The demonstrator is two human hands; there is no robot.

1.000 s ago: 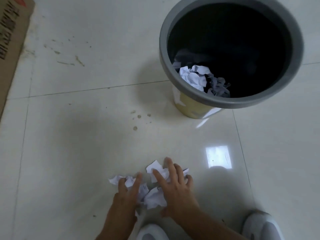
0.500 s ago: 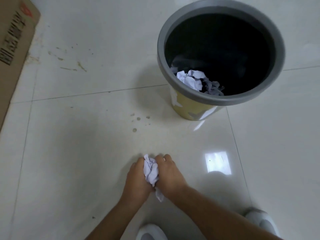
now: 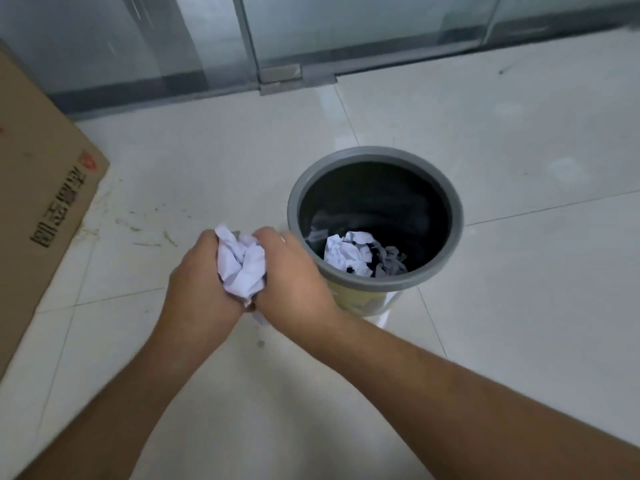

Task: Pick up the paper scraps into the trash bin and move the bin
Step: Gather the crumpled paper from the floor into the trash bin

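A bundle of crumpled white paper scraps [image 3: 242,265] is pressed between my left hand [image 3: 197,282] and my right hand [image 3: 294,275], lifted off the floor just left of the trash bin. The round bin [image 3: 457,216] has a grey rim, a black inside and a yellowish wall. More crumpled white and grey paper [image 3: 349,254] lies at its bottom. My right hand hides part of the bin's near-left rim.
A brown cardboard box [image 3: 41,209] with printed characters lies on the left. A glass partition with a metal frame [image 3: 277,74] runs along the back. Small bits of dirt [image 3: 149,233] speckle the white tiled floor between box and bin.
Both hands gathered the loose scraps on the floor into one bundle, then lifted it up and towards the bin. The view rose, so the bin looks farther and the glass wall shows.
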